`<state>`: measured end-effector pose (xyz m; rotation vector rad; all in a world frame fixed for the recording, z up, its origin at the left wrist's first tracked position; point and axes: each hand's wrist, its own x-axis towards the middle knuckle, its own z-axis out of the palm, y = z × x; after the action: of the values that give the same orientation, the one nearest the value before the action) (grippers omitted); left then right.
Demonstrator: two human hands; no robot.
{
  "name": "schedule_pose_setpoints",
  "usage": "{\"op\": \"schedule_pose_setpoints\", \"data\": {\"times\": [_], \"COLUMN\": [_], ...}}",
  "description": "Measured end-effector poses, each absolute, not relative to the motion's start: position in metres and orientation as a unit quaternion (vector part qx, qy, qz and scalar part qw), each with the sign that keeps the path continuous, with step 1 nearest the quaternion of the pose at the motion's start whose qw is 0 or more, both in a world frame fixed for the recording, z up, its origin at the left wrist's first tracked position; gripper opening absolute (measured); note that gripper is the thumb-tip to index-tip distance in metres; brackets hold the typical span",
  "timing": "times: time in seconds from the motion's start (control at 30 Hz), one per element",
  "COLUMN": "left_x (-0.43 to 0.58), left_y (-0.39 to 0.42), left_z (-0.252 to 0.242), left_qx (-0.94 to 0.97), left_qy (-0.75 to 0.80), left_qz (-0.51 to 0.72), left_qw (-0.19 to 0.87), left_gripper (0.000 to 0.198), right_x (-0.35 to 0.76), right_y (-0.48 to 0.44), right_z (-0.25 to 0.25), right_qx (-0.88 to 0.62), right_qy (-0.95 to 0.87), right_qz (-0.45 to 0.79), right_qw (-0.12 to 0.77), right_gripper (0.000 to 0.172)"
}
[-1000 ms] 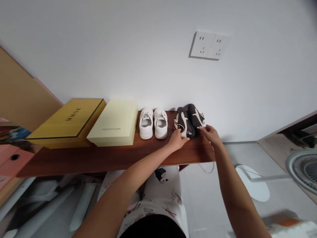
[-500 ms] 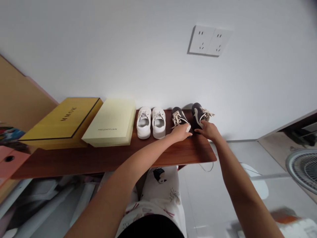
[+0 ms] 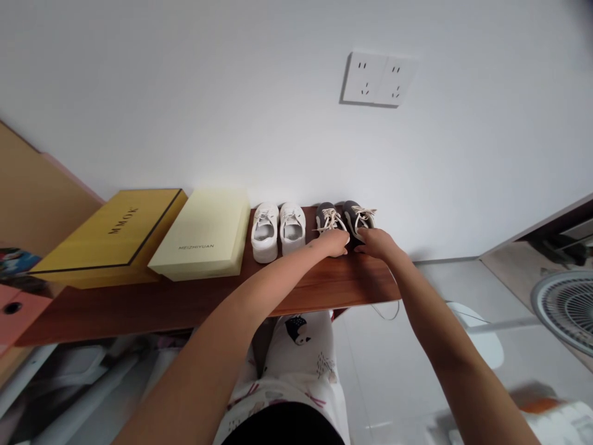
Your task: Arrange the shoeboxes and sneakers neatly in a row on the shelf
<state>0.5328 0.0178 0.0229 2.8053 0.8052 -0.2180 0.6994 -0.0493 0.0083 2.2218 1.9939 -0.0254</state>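
Note:
Two dark sneakers with cream laces stand side by side on a brown wooden shelf (image 3: 296,296), toes toward the wall. My left hand (image 3: 334,242) is closed round the heel of the left dark sneaker (image 3: 327,213). On the right dark sneaker (image 3: 353,213), my right hand (image 3: 375,243) grips the heel end, thumb at the opening. The fingers partly hide both heels. Just left of them sits a pair of white sneakers, the left white sneaker (image 3: 265,247) and the right white sneaker (image 3: 293,232), also toes to the wall.
Left of the shoes lie a pale yellow box (image 3: 204,222) and a darker yellow box (image 3: 115,241). A pink box (image 3: 23,309) is at the far left. The wall carries a double socket (image 3: 380,79). A fan (image 3: 567,312) stands at the right.
My right hand has brought the right dark sneaker leftward, close beside the left one, and it stands straighter. My left hand stays at the left dark sneaker. The view has shifted slightly.

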Motion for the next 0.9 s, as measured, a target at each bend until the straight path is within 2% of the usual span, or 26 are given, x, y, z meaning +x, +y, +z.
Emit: {"op": "schedule_pose_setpoints", "data": {"times": [0.33,0.5,0.6,0.73,0.8,0.9], "left_x": [0.545,0.544,0.532,0.489,0.454,0.389], "left_y": [0.018,0.010,-0.002,-0.024,-0.037,-0.061], "left_z": [0.014,0.005,-0.001,-0.006,-0.008,-0.016], "left_qx": [0.953,0.950,0.950,0.938,0.934,0.932], "left_qy": [0.272,0.299,0.294,0.255,0.228,0.212], "left_qz": [-0.077,-0.009,0.085,0.214,0.234,0.187], "left_qw": [0.110,0.088,0.062,0.093,0.143,0.225], "left_gripper": [0.036,0.040,0.036,0.035,0.031,0.021], "right_x": [0.693,0.688,0.679,0.655,0.634,0.594], "right_y": [-0.040,-0.047,-0.062,-0.092,-0.112,-0.143], "right_z": [0.001,-0.002,-0.001,0.001,-0.003,-0.018], "right_qx": [0.726,0.732,0.753,0.732,0.686,0.626], "right_qy": [0.680,0.676,0.650,0.647,0.672,0.689], "right_qz": [0.011,0.058,0.106,0.121,0.083,-0.033], "right_qw": [0.097,0.065,-0.011,-0.177,-0.267,-0.363], "right_gripper": [0.038,0.032,0.031,0.027,0.023,0.021]}}
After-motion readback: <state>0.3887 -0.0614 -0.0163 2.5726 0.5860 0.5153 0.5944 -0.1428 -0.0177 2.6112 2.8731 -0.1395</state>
